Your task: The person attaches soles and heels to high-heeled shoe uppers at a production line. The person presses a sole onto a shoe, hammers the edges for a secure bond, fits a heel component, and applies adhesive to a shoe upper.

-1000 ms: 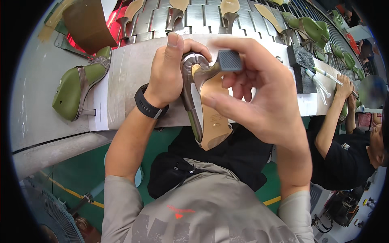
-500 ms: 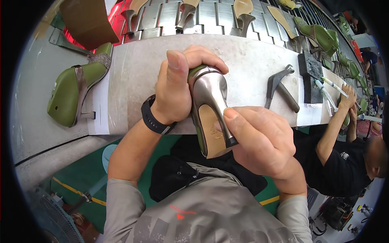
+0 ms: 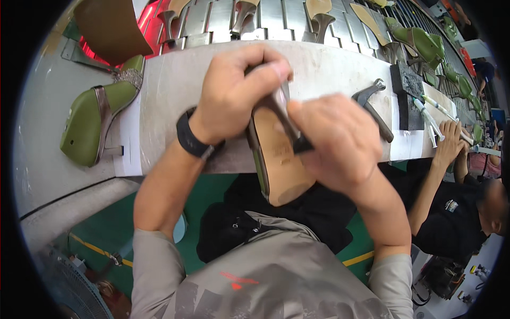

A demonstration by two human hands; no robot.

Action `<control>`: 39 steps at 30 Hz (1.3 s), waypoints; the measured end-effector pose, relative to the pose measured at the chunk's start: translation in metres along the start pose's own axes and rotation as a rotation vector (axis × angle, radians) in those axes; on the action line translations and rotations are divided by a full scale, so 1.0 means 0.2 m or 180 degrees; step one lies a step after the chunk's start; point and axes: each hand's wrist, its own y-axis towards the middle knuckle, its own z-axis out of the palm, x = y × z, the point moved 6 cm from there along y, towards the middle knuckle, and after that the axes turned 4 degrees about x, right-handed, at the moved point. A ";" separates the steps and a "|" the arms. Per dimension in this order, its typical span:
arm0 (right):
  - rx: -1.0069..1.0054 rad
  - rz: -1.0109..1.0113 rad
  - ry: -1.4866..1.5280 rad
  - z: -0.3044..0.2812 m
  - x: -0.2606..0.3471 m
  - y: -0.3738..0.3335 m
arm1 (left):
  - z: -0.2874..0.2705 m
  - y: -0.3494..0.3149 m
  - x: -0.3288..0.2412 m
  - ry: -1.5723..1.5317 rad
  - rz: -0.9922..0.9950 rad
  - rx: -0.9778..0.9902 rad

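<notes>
Sole up, a high-heeled shoe (image 3: 276, 165) on a green shoe last is held over the bench's near edge, its tan sole facing me. My left hand (image 3: 228, 98) is closed round its heel end, thumb across the base of the metallic heel. My right hand (image 3: 340, 141), slightly blurred, is closed on the slim heel (image 3: 284, 114), whose dark tip shows beside the fingers. The shoe's upper is mostly hidden beneath. To the left, another shoe on a green last (image 3: 87, 125) lies on its side, with a glittery strap and metallic heel.
A hammer (image 3: 378, 119) lies on the bench (image 3: 175, 106) at right, beside a black block (image 3: 409, 98) and several syringes (image 3: 426, 119). Beyond runs a metal slat conveyor (image 3: 287, 24) with heeled soles and green-lasted shoes. A co-worker's hand (image 3: 449, 143) is at far right.
The shoe has tilted and shows more of its sole. My left hand has turned over its heel end, thumb folding down. My right hand has moved slightly up with the heel.
</notes>
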 end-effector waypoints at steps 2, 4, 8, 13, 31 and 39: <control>-0.0007 0.0199 -0.0082 0.01 -0.08 0.02 | -0.02 0.06 -0.01 0.0239 0.0161 -0.0018; -0.0067 0.0961 0.0275 0.00 -0.15 0.01 | -0.01 0.11 0.06 -0.0368 -0.0198 0.0033; 0.0077 0.1954 0.0926 0.03 -0.24 -0.10 | 0.04 0.10 0.10 -0.0569 0.0059 0.0102; 0.1455 0.3705 0.2125 0.08 -0.25 -0.22 | 0.08 0.09 0.06 -0.0042 0.0454 0.0055; 0.1226 0.3147 0.1320 0.10 -0.25 -0.18 | 0.11 0.07 -0.04 -0.0248 0.0523 -0.0349; 0.2164 0.3285 0.1496 0.09 -0.28 -0.18 | 0.12 0.08 0.07 -0.0433 0.0453 -0.0493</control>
